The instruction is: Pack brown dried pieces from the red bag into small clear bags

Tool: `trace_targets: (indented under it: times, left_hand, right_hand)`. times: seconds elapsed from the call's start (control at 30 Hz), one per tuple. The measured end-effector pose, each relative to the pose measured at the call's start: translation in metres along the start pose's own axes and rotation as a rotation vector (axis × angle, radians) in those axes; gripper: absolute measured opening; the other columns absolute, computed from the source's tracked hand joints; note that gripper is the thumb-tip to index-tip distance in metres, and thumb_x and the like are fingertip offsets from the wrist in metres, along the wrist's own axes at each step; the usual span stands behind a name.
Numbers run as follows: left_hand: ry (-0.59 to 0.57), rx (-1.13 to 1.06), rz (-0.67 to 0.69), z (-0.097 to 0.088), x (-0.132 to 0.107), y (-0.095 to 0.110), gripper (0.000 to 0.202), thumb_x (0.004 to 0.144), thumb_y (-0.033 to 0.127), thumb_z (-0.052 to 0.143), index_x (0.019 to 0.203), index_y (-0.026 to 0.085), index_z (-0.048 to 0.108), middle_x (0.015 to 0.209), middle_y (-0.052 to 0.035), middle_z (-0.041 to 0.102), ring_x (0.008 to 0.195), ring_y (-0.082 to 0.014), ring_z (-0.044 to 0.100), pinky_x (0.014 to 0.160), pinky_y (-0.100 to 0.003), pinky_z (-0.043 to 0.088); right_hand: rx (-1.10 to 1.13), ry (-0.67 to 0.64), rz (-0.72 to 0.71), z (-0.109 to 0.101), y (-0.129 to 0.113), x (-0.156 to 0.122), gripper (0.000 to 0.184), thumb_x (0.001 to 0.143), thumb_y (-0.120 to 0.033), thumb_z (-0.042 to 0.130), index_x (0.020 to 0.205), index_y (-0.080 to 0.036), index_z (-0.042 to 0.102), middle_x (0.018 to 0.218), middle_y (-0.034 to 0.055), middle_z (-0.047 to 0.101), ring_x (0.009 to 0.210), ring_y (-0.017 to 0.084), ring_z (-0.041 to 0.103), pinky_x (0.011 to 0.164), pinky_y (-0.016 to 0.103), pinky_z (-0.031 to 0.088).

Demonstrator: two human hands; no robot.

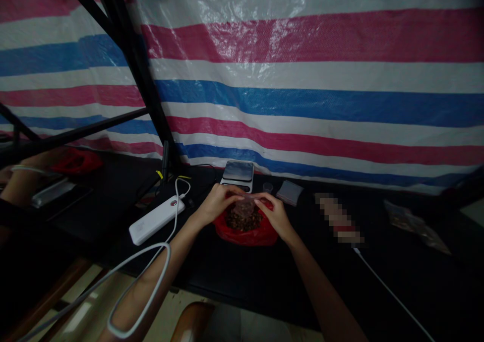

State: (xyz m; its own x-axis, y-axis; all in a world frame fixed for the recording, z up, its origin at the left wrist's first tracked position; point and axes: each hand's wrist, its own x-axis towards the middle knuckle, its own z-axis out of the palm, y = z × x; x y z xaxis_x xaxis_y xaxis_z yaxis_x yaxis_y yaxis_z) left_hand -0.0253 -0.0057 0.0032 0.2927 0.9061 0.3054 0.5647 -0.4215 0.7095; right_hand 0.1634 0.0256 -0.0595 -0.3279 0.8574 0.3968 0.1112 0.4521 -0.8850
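Between my two hands a small clear plastic bag [246,207] is held by its upper edge, over a red plastic bag [247,237]. The red bag lies spread open on the black table, and small brown pieces [244,222] fill it. My left hand [221,202] pinches the clear bag's left side. On the other side my right hand [274,213] pinches it with thumb and fingers. Just behind the hands stands a small digital scale [237,173], its front partly covered by my left hand. Whether the clear bag contains anything is hard to make out.
A white power bank [156,222] with a looping white cable lies left. A small round clear container [267,187] and a stack of clear bags [290,192] sit behind right. Filled clear bags [416,223] lie far right. Another person's arm [28,180] is at far left.
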Motion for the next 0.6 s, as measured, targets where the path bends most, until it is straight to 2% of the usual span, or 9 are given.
trace_targets:
  times: [0.1,0.27,0.43,0.6]
  left_hand:
    - [0.039,0.057,-0.037,-0.0003,-0.0002,0.0016,0.019,0.077,0.030,0.055,0.088,0.021,0.068,0.086,-0.0018,0.069,0.081,-0.0175,0.063,0.076,-0.024,0.045]
    - [0.097,0.103,-0.070,0.0011,-0.0013,0.0058,0.017,0.075,0.032,0.056,0.084,0.023,0.069,0.085,0.0000,0.069,0.080,-0.0174,0.063,0.075,-0.024,0.045]
    - [0.203,0.096,-0.099,-0.0002,-0.0044,0.0043,0.020,0.073,0.037,0.058,0.081,0.022,0.069,0.082,-0.0006,0.069,0.072,-0.0161,0.063,0.067,-0.022,0.045]
    - [0.140,0.213,-0.130,-0.0025,-0.0086,-0.0034,0.023,0.071,0.043,0.059,0.078,0.023,0.069,0.078,-0.0004,0.069,0.071,-0.0166,0.062,0.063,-0.021,0.043]
  right_hand:
    - [0.032,0.012,-0.018,0.0003,-0.0027,-0.0006,0.023,0.077,-0.029,0.054,0.097,-0.022,0.062,0.099,0.0037,0.065,0.094,0.019,0.059,0.086,0.034,0.044]
    - [0.047,0.075,-0.031,0.0013,-0.0025,-0.0012,0.018,0.077,-0.030,0.054,0.086,-0.021,0.067,0.091,0.0045,0.068,0.088,0.020,0.062,0.084,0.037,0.046]
    - [0.094,0.073,0.011,0.0009,-0.0018,-0.0022,0.021,0.078,-0.030,0.052,0.091,-0.022,0.067,0.094,0.0042,0.068,0.090,0.021,0.061,0.085,0.039,0.046]
    - [0.091,0.101,-0.009,0.0017,-0.0033,-0.0024,0.021,0.079,-0.028,0.050,0.091,-0.023,0.067,0.094,0.0027,0.068,0.090,0.019,0.062,0.085,0.036,0.046]
